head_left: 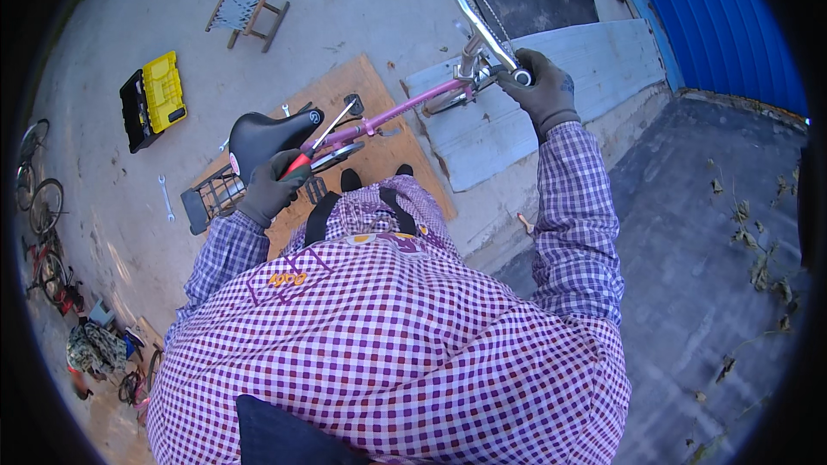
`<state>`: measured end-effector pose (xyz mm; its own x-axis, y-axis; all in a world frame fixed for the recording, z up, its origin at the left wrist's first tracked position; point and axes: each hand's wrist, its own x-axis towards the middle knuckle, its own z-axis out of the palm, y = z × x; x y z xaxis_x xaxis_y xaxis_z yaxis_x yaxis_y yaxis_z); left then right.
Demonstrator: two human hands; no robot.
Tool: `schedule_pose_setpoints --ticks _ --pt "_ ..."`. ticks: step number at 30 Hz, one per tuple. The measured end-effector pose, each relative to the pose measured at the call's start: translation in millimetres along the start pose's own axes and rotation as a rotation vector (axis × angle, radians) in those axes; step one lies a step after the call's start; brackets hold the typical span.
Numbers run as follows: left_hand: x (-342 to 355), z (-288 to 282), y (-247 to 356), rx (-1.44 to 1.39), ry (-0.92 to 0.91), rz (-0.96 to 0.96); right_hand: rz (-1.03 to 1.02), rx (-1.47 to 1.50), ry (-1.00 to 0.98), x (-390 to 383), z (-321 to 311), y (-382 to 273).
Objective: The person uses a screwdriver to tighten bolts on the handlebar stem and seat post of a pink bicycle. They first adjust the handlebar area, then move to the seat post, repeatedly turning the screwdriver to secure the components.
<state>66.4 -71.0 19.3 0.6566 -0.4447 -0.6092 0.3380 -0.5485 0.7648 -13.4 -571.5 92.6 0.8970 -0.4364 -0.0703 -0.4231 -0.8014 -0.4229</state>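
Observation:
A pink bicycle frame [413, 103] with a black saddle [263, 139] lies across my view above a plywood board [405, 172]. My left hand [271, 189], in a dark grey glove, is closed on a red-handled screwdriver [297, 164] beside the saddle, its shaft angled up and right over the frame. My gloved right hand [543, 90] grips the lower end of the silver handlebar [465, 9], whose black grip is at the top. A black rear rack [211, 200] shows left of my left hand, and a silver wrench [165, 198] lies on the concrete farther left.
An open yellow and black toolbox [159, 86] and a folding stool [245, 9] sit on the concrete. Other bicycles [47, 207] line the far left, near a crouching person [95, 349]. A raised pale slab [594, 69], blue corrugated wall [724, 17] and dark ground [689, 293] are right.

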Motion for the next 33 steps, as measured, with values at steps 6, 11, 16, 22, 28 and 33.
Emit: schedule_pose_setpoints --ticks 6,11,16,22,28,33 --pt "-1.2 -6.1 8.3 -0.032 0.02 -0.016 0.218 0.516 -0.064 -2.6 -16.5 -5.2" --pt "3.1 -14.5 4.8 0.019 0.028 -0.03 0.172 0.418 -0.041 -7.3 -11.8 -19.1" --pt "31.0 -22.8 -11.6 0.079 0.046 0.189 0.015 0.099 0.502 -47.1 -1.4 -31.5" --pt "52.3 -28.2 -4.1 0.131 0.009 0.23 0.231 0.159 0.437 -66.9 29.5 -57.5" --pt "54.2 -29.0 10.1 0.132 -0.035 0.147 0.289 -0.258 0.461 -61.0 43.7 -76.4" --pt "52.0 -33.7 3.6 0.115 -0.025 0.219 0.313 -0.34 0.383 -54.2 44.9 -76.5"
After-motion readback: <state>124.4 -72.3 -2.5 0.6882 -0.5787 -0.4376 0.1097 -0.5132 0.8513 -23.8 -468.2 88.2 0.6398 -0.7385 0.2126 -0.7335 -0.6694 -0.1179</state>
